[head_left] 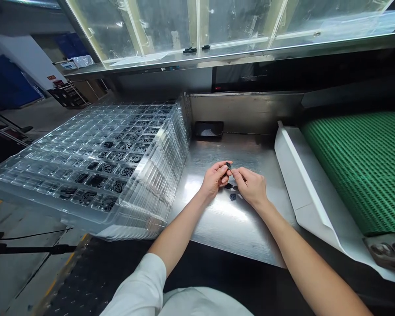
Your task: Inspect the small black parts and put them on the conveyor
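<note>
Over the steel worktop (224, 219) my left hand (214, 177) and my right hand (250, 185) meet fingertip to fingertip. Both pinch one small black part (228, 166) between thumb and fingers. Two more small black parts lie on the steel just under my hands, one (232, 196) by my right wrist and one (228, 186) between my hands. To the left stands a stack of clear plastic trays (145, 175); the top tray's pockets hold several black round parts (107, 167).
A green ribbed conveyor belt (365, 166) runs along the right, bordered by a white guide plate (296, 175). A small black box (208, 129) sits at the back of the worktop. A glazed frame (200, 26) hangs overhead. Floor and racks lie far left.
</note>
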### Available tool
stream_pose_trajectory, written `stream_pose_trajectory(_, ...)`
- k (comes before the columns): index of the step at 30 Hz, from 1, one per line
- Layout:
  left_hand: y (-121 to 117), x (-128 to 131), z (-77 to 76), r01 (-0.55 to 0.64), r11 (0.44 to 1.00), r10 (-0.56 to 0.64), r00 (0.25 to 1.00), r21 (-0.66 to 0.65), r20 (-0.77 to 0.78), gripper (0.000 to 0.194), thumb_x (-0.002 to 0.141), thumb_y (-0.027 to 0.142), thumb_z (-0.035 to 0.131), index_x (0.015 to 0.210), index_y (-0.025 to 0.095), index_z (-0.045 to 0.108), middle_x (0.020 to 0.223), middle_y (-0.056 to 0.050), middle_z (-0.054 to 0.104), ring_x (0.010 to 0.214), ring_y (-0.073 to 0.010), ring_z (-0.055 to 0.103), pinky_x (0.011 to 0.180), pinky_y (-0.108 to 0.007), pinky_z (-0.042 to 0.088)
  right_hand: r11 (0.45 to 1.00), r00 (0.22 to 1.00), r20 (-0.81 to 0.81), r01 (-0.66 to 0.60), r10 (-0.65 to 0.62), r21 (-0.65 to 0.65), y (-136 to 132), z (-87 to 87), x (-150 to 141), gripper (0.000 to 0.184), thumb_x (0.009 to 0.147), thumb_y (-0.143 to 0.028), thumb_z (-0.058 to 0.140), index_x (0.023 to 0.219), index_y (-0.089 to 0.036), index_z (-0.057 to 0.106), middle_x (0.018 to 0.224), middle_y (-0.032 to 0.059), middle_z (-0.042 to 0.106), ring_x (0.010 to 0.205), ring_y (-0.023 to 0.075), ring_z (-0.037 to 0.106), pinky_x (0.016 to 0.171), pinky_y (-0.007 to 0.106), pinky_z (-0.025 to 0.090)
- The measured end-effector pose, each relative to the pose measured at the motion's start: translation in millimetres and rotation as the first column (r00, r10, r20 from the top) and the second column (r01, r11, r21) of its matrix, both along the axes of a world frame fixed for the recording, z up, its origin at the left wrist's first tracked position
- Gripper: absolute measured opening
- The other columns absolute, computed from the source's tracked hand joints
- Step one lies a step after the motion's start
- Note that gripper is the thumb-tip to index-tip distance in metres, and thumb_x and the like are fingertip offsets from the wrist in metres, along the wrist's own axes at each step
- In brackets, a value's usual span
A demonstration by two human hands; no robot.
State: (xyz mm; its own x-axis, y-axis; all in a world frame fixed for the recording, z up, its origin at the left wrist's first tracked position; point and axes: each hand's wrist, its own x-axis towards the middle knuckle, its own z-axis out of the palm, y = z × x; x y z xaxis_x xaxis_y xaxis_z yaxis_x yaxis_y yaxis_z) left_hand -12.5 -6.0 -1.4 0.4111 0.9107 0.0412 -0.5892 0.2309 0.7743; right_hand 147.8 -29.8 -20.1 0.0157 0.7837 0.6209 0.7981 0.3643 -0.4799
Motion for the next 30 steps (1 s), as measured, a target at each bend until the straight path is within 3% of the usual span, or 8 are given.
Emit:
stream_pose_trajectory(9, -0.7, 0.4, 0.1, -0.001, 1.000, 0.001, 1.000, -0.018, -0.001, 0.053, 0.077, 0.042, 0.089, 0.117, 0.013, 0.069, 0.077, 0.001, 0.058, 0.053, -0.0035, 0.040, 0.049, -0.019, 0.021, 0.997, 0.999, 0.040, 0.004, -0.007, 0.080, 2.3, -4.5, 1.4, 0.051, 0.111, -0.051, 0.044, 0.075, -0.020, 0.061, 0.065, 0.0011, 0.059, 0.060, 0.0154, 0.053, 0.060, 0.031, 0.029)
stream_pose_trajectory(30, -0.2, -1.1, 1.4, 0.021, 1.000, -0.020, 1.000, -0.010, 0.009, 0.055, 0.074, 0.043, 0.091, 0.115, 0.013, 0.071, 0.077, 0.001, 0.058, 0.052, -0.0027, 0.039, 0.048, -0.018, 0.021, 0.996, 0.997, 0.052, 0.051, -0.055, 0.073, 3.2, -6.0, 3.5, 0.056, 0.111, -0.055, 0.041, 0.071, -0.020, 0.057, 0.062, 0.0012, 0.056, 0.057, 0.0157, 0.050, 0.059, 0.032, 0.026)
